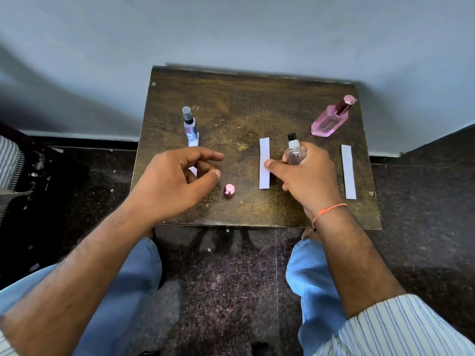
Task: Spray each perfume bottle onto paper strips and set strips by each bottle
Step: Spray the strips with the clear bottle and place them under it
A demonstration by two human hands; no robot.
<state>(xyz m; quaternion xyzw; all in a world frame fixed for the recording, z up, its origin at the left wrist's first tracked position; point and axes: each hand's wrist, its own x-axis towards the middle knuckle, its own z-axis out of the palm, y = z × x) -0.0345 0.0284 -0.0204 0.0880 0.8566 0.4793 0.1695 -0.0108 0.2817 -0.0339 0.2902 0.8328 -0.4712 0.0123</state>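
The right hand [305,176] grips the clear bottle [295,152] just beside the middle strip [264,163]; aim its nozzle strip-ward before pressing. The left hand [177,178], loosely curled, holds nothing.

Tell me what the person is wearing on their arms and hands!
The right hand has a thin orange thread bracelet tied at the wrist, and a white sleeve with thin blue stripes pushed up that arm. The left hand wears nothing.
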